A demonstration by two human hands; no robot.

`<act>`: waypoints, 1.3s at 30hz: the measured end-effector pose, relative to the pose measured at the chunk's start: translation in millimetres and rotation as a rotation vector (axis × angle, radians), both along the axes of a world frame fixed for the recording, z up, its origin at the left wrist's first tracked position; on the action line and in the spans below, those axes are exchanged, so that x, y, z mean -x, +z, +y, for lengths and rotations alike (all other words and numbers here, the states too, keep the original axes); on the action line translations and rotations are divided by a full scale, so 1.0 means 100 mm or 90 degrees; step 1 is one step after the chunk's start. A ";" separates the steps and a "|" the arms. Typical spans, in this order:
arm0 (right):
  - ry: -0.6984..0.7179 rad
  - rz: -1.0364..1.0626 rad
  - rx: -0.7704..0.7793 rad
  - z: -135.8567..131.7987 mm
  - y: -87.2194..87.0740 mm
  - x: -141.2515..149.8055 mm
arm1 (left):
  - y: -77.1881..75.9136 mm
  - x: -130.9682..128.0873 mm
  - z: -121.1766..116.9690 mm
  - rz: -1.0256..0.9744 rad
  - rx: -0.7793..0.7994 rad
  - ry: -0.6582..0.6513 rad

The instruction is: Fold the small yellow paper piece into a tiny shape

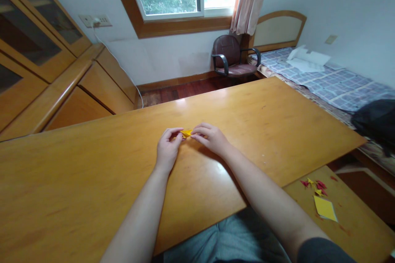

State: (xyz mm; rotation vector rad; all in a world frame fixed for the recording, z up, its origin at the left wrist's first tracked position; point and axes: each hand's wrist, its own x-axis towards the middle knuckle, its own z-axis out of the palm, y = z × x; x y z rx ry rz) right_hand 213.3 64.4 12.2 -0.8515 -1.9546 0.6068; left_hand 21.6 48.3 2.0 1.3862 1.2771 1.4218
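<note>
A small piece of folded yellow paper (187,133) is held between my two hands, just above the wooden desk (101,164). My left hand (168,144) pinches its left end between thumb and fingers. At its right end, the thumb and fingertips of my right hand (212,137) are closed on it. The paper has pointed folds, like an origami crane; its ends are partly hidden by my fingers.
On a lower surface (354,213) at the right lie several small red and yellow folded paper pieces (319,185) and a stack of yellow square paper (325,208). Beyond the desk stand an office chair (230,55) and a bed (339,84) with a black bag (376,123). Wooden cabinets (92,90) line the left.
</note>
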 end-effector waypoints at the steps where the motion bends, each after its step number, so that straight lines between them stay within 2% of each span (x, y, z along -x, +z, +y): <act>1: 0.001 0.011 0.008 0.00 0.00 0.00 | 0.00 -0.01 0.00 -0.021 0.009 -0.007; 10: 0.013 0.076 0.048 -0.02 0.01 0.04 | 0.05 -0.07 -0.04 -0.062 0.037 -0.041; 18: 0.012 0.106 0.063 -0.03 0.02 0.07 | 0.04 -0.09 -0.07 -0.016 -0.007 -0.036; 22: 0.006 0.110 0.082 -0.04 0.01 0.08 | 0.04 -0.11 -0.08 -0.037 -0.023 -0.033; 27: 0.006 0.123 0.100 -0.04 0.01 0.08 | 0.05 -0.12 -0.08 -0.077 0.017 -0.048; 33: 0.009 0.092 0.068 0.00 -0.05 0.07 | 0.09 -0.14 -0.08 -0.102 0.046 -0.058; 39: -0.023 0.083 0.098 0.04 -0.14 0.07 | 0.04 -0.14 -0.05 -0.147 0.084 -0.080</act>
